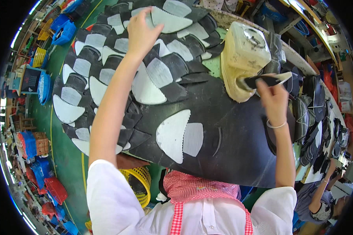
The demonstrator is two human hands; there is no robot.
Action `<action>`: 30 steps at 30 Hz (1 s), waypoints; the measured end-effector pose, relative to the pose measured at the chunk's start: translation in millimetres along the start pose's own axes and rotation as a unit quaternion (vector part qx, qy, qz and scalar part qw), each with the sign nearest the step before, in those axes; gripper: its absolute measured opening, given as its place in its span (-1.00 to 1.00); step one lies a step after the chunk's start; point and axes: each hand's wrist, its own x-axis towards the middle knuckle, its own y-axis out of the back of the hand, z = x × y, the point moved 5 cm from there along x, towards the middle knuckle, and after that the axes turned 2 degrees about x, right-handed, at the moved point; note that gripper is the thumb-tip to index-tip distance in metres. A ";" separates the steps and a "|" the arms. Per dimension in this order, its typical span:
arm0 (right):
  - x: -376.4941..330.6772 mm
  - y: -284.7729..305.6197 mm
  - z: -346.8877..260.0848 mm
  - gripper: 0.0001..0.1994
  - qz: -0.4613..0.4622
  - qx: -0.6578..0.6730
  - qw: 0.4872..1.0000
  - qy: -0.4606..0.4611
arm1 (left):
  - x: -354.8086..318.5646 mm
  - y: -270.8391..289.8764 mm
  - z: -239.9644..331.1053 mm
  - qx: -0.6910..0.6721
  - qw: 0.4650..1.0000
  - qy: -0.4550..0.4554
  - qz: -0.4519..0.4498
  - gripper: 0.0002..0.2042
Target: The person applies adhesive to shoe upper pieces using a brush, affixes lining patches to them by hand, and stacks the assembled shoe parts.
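Stretched out to the far side, my left hand [142,34] has its thumb and fingers at the edge of a white, serrated-edged piece [171,20], and seems to grip it. Below it overlap many dark, curved shoe-upper pieces with white patches [153,84]. My right hand [273,98], slightly blurred, is closed on a dark, flat tool with a pale pointed end [264,81], at the mouth of a cloudy yellowish plastic container [245,49]. A single white serrated piece [174,135] and a grey-white patch [193,139] lie on the black work surface [235,141] before me.
A yellow basket [143,182] stands below the table's near edge. More dark pieces [312,121] are stacked at the right, near another person [319,196]. Blue bins [64,33] and a red basket [55,188] stand on the left.
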 end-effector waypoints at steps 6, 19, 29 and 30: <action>-57.8 -31.5 -19.1 -0.81 -0.150 0.292 0.926 -0.186 | -153.4 77.4 115.8 -0.103 0.867 0.115 -0.473 -0.75; -138.4 -49.3 -90.6 -0.88 -0.343 0.139 0.889 0.268 | -189.3 86.9 128.9 -0.018 0.905 0.040 -0.423 -0.49; -142.5 -21.8 -73.0 -0.84 -0.242 0.156 0.934 0.213 | -189.9 86.5 128.9 -0.012 0.908 0.032 -0.417 -0.48; -128.4 -22.5 -71.5 -0.84 -0.208 0.161 0.952 0.154 | -189.7 87.0 129.5 -0.010 0.906 0.036 -0.421 -0.47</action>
